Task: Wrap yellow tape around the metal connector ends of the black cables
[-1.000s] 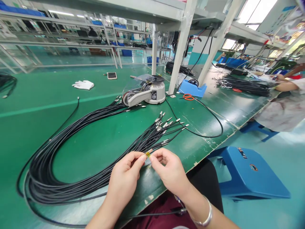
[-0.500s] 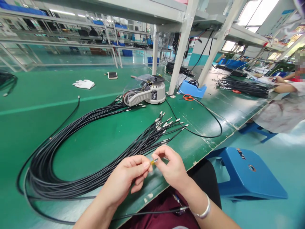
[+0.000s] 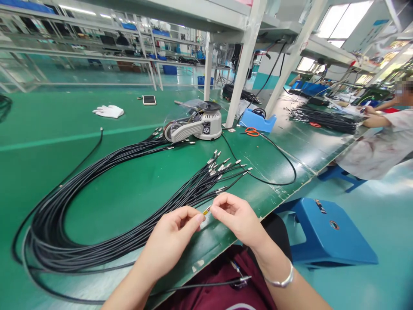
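Note:
My left hand (image 3: 171,241) and my right hand (image 3: 237,219) meet over the bench's front edge, their fingertips pinching a small yellow-banded metal cable end (image 3: 206,210). Most of that piece is hidden by my fingers. Just beyond my hands, a large bundle of black cables (image 3: 74,243) lies coiled on the green bench mat (image 3: 106,172), its metal-tipped ends (image 3: 219,170) fanned out towards the right. A single black cable with a metal connector (image 3: 241,280) crosses my lap below my hands.
An electric tape dispenser (image 3: 196,122) stands at the bench's middle, near orange scissors (image 3: 251,131) and a blue tape holder (image 3: 258,120). A white glove (image 3: 108,111) and a phone (image 3: 149,100) lie beyond. A blue stool (image 3: 332,232) stands right; a co-worker (image 3: 377,146) handles another cable bundle (image 3: 322,119).
My hands have come closer together and risen slightly, and the yellow-banded piece has moved up between my fingertips. The whole view has shifted a little as my head moved.

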The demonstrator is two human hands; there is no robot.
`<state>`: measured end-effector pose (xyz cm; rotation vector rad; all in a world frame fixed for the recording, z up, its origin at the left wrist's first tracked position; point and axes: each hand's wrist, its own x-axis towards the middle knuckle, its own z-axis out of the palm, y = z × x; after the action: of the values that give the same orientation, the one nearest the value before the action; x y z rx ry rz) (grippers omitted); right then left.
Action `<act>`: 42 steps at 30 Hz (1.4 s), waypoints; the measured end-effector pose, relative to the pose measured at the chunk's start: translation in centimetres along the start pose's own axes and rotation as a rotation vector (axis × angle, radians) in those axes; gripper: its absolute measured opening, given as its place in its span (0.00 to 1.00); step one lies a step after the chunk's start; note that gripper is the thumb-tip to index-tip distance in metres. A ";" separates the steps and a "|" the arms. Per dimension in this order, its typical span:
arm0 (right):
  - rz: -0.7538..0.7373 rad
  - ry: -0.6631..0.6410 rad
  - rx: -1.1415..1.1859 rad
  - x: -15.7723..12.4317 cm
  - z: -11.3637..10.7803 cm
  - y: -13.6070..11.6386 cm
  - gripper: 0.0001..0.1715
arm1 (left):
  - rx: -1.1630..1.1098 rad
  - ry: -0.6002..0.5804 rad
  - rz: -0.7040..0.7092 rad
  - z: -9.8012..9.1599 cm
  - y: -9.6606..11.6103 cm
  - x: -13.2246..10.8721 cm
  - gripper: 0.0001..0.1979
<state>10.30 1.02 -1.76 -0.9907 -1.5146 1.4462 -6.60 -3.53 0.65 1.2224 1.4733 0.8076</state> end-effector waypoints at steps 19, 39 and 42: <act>-0.050 -0.007 -0.029 -1.1 0.9 -0.4 0.05 | -0.611 -0.345 -0.147 -0.2 -0.6 1.0 0.12; -0.107 0.022 -0.129 -1.4 0.7 -0.2 0.06 | -0.341 -0.148 -0.048 0.0 -0.5 0.7 0.09; -0.023 0.006 -0.137 -1.3 0.3 -0.1 0.04 | -0.113 0.009 0.023 0.5 -0.4 0.5 0.08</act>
<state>10.46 -0.31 -1.75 -1.0540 -1.6332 1.3361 -6.23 -3.22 0.02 1.1540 1.4035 0.9003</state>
